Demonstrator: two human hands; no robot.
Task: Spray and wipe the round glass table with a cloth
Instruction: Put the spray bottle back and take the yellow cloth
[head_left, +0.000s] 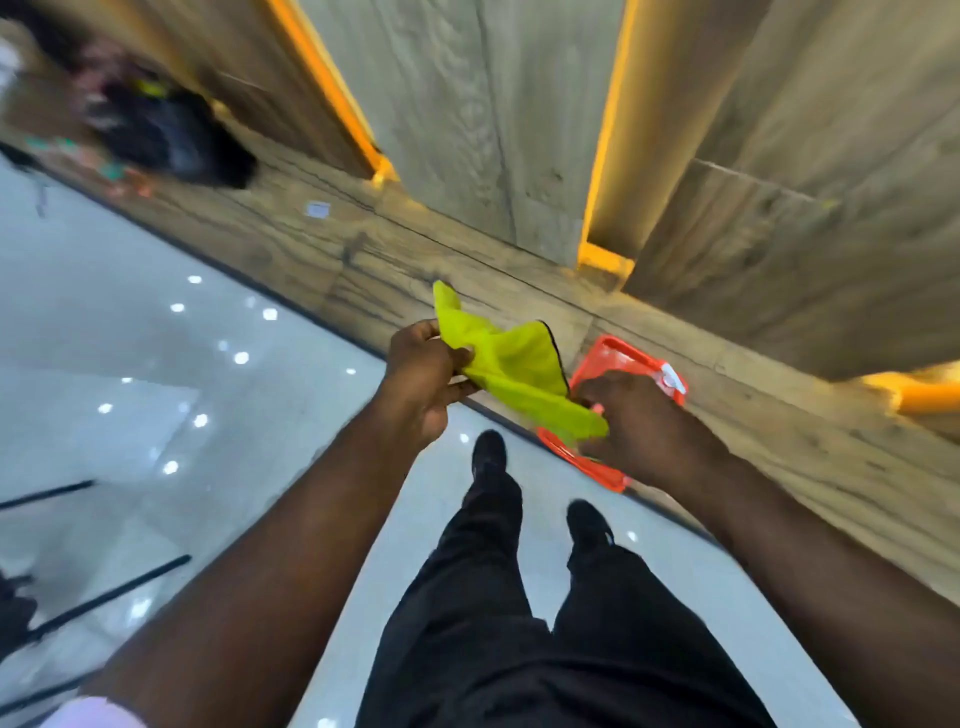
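A yellow-green cloth (514, 364) with a dark hem hangs stretched between my two hands in the middle of the view. My left hand (423, 374) pinches its upper end. My right hand (641, 421) grips its lower end, just above an orange plastic basket (613, 353) that stands on the floor by the wall. A white spray nozzle (671, 383) shows at the basket's far rim, behind my right hand. The round glass table is not in view.
Wood-grain wall panels (467, 104) with lit yellow strips rise ahead. A glossy grey floor (156, 364) spreads left and below. My black trousers and shoes (488, 452) stand near the basket. Dark bags (171, 135) lie far left; thin black legs (104, 597) cross the lower left.
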